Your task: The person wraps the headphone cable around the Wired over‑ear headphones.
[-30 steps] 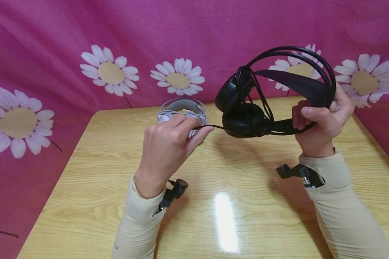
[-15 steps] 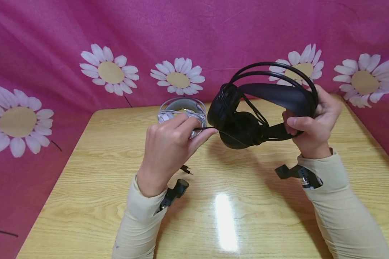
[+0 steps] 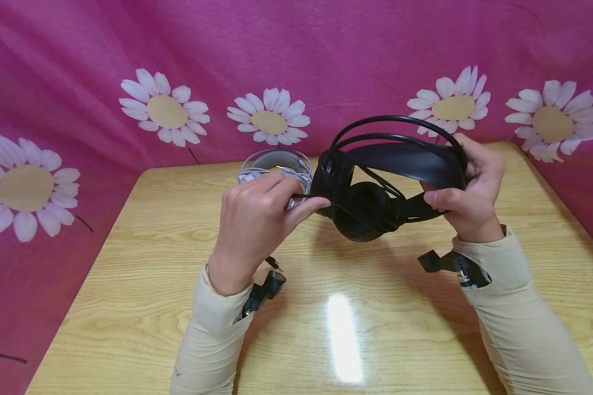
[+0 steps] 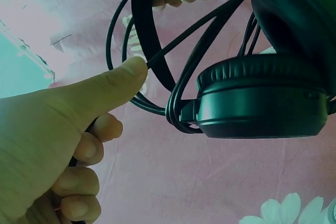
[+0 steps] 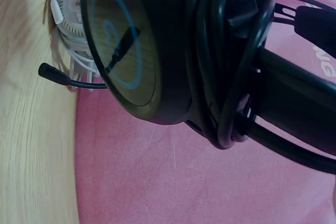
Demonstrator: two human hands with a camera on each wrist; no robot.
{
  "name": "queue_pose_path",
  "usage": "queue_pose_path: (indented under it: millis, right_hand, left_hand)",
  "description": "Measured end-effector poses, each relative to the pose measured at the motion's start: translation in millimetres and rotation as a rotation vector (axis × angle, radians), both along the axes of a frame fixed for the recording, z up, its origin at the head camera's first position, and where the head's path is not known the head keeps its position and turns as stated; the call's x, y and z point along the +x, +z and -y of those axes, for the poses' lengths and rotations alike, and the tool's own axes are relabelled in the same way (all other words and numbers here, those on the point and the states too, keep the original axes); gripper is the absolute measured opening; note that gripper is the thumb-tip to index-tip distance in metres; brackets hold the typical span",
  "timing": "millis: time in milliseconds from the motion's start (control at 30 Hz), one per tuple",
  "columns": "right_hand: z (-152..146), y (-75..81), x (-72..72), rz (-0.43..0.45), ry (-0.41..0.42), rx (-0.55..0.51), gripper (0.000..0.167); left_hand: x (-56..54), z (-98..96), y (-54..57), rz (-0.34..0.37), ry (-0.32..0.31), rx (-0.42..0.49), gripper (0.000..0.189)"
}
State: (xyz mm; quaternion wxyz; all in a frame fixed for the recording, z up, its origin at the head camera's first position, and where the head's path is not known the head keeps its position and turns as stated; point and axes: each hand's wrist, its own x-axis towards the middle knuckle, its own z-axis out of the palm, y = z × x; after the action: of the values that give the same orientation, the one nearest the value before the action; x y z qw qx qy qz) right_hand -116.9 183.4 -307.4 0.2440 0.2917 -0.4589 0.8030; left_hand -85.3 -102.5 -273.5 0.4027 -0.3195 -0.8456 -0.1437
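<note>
Black over-ear headphones point(image 3: 365, 211) are held in the air above the table, their cable wound round the ear cups and band. My right hand point(image 3: 474, 192) grips the headband at its right side, thumb in front. The left hand point(image 3: 257, 219) pinches the black cable point(image 4: 184, 38) between thumb and fingers, just left of the ear cups. Below that hand a black cable end with a plug point(image 3: 274, 264) hangs out. In the right wrist view one ear cup point(image 5: 126, 35) shows a ring mark, and a thin microphone boom point(image 5: 55, 74) sticks out past it.
White headphones point(image 3: 277, 159) with a white cable lie at the back of the wooden table point(image 3: 153, 247), partly hidden behind my left hand. A pink cloth point(image 3: 356, 55) with printed daisies hangs behind the table and at its sides.
The black headphones have come down and to the left with my right hand, closer to the left hand. A cable plug has come into view below the left hand, which hardly moved.
</note>
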Motion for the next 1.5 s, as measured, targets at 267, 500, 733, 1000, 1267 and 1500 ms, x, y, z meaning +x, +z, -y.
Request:
queue_pose_path:
  millis: [267,500,733,1000,1267,1500]
  right_hand:
    - [-1,2.4,2.7,-0.015,0.008,0.093,0.048]
    - [-5,-1.0,4.0,-0.047,0.325,-0.065,0.065]
    - [-12,0.7,7.7,0.002,0.470,-0.126,0.075]
    - [-12,4.4,7.7,-0.010,0.620,-0.145,0.062]
    - [-9,9.2,12.6,-0.041,0.734,-0.167,0.061]
    - [-5,12.1,10.3,-0.112,0.784,-0.139,0.061]
  left_hand:
    - [-2.7,2.6,-1.0,-0.005,-0.026,-0.001,0.044]
    - [-3.4,4.9,-0.5,0.012,-0.052,0.009,0.045]
    - [-5.1,7.4,1.6,0.047,-0.223,0.052,0.048]
    - [-13.3,8.8,-0.3,0.084,-0.459,0.136,0.050]
    - [-18.4,9.2,-4.1,0.133,-0.581,0.215,0.056]
    - [-21.4,12.4,-3.7,0.101,-0.558,0.297,0.052]
